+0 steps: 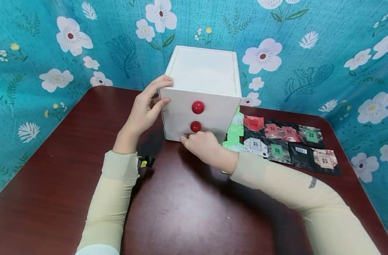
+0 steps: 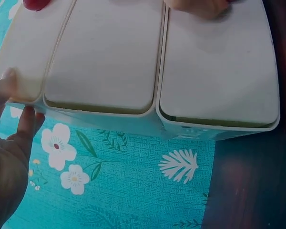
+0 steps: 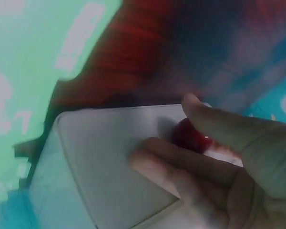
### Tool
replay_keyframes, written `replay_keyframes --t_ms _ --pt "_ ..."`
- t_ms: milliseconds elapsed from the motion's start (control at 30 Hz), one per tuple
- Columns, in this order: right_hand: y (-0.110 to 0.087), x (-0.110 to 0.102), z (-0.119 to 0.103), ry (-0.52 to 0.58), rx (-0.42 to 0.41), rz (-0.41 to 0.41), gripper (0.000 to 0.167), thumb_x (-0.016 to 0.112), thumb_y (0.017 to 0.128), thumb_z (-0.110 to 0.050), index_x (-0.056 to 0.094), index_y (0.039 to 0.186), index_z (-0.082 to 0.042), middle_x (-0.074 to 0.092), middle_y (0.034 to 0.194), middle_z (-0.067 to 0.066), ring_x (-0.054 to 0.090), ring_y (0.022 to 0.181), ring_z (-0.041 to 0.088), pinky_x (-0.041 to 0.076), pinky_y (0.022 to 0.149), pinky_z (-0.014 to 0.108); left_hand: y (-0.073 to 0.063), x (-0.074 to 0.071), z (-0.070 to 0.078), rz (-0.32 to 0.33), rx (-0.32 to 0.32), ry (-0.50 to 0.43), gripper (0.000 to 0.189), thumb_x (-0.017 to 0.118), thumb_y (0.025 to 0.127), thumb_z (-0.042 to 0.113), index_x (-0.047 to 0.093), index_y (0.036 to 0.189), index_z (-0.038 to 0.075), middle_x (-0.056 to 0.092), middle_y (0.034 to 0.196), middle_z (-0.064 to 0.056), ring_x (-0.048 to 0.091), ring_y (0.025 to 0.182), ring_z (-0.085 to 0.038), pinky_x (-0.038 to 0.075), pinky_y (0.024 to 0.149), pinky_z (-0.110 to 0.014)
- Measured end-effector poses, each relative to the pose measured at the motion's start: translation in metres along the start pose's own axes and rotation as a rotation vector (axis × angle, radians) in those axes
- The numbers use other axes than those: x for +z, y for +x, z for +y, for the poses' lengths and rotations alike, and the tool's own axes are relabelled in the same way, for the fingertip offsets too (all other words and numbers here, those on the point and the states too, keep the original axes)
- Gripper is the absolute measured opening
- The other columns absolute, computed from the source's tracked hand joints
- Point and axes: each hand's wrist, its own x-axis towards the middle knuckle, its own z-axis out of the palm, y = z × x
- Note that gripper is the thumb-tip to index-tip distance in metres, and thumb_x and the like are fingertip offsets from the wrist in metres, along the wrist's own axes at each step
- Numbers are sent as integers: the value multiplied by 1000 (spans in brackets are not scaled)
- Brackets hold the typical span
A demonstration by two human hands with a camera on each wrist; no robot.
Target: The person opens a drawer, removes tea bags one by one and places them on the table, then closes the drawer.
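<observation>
A white drawer cabinet (image 1: 206, 71) stands on the table, its drawer fronts facing me. Red round knobs sit on its fronts, an upper knob (image 1: 198, 107) and one just below it. My left hand (image 1: 150, 102) holds the cabinet's upper left corner, thumb on the top drawer front (image 2: 24, 52) and fingers over the edge. My right hand (image 1: 201, 143) is low at the bottom drawer front (image 2: 219, 67). In the right wrist view its thumb and fingers are around a red knob (image 3: 188, 136), which they partly cover.
To the right of the cabinet lie green packets (image 1: 234, 131) and several dark sachets (image 1: 278, 150) with coloured labels. A small black item with a yellow mark (image 1: 145, 163) shows beside my left wrist. A blue floral cloth (image 1: 117, 42) hangs behind the dark wooden table (image 1: 181, 212).
</observation>
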Motion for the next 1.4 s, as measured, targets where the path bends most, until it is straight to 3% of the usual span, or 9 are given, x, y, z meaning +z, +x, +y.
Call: replay_keyframes --t_ms 167,367,467,700,833,1000,1100,1233,1400 --pt "-1 15 2 -177 -92 198 22 59 82 2 51 74 -17 42 47 -9 42 40 4 41 39 19 0 1 -1 5 22 5 35 64 94 6 60 129 4 57 140 -7 51 130 -11 56 95 -30" --pt "1 26 7 -284 -188 373 25 40 82 5 50 71 -15 34 46 -10 24 45 2 33 40 17 1 3 -2 17 77 -4 34 65 93 3 60 126 0 58 136 -12 53 122 -12 54 83 -16" --pt "2 27 10 -314 -217 390 27 37 82 5 49 70 -16 34 46 -11 20 49 3 34 41 18 2 3 -1 18 79 10 35 65 93 4 60 127 1 58 136 -11 54 121 -12 55 84 -19" --pt "1 28 13 -289 -276 434 32 31 81 8 44 68 -18 31 47 -12 20 50 2 32 41 19 -1 3 1 20 56 20 35 65 92 4 60 127 2 59 136 -11 54 124 -14 59 90 -46" --pt "1 26 14 -250 -291 423 27 41 82 6 42 68 -17 28 47 -11 22 49 3 33 41 21 1 2 -1 18 71 21 35 65 93 5 60 127 1 59 136 -11 54 125 -13 59 90 -44" --pt "-5 15 4 -207 -328 349 29 65 92 -26 46 74 -15 24 50 -8 19 49 6 34 46 22 4 -3 0 35 80 33 35 66 92 5 60 127 1 59 135 -11 54 123 -12 58 91 -30" --pt "-12 8 -7 -214 -342 342 33 66 92 -42 51 78 -16 29 49 -10 24 46 5 34 47 21 4 -4 0 43 73 28 35 65 92 4 60 126 2 59 136 -11 55 124 -12 58 94 -33" --pt "-27 0 -19 -213 -356 355 35 66 91 -47 53 80 -16 34 48 -11 32 43 3 32 46 19 3 -2 -1 23 51 7 35 65 93 5 60 127 2 58 137 -11 53 128 -13 55 98 -46" --pt "-42 -9 -30 -219 -344 368 37 64 90 -50 54 81 -16 35 48 -11 34 43 3 30 45 19 1 1 -2 21 41 -4 36 65 92 5 60 128 3 58 138 -11 51 132 -14 54 99 -50"
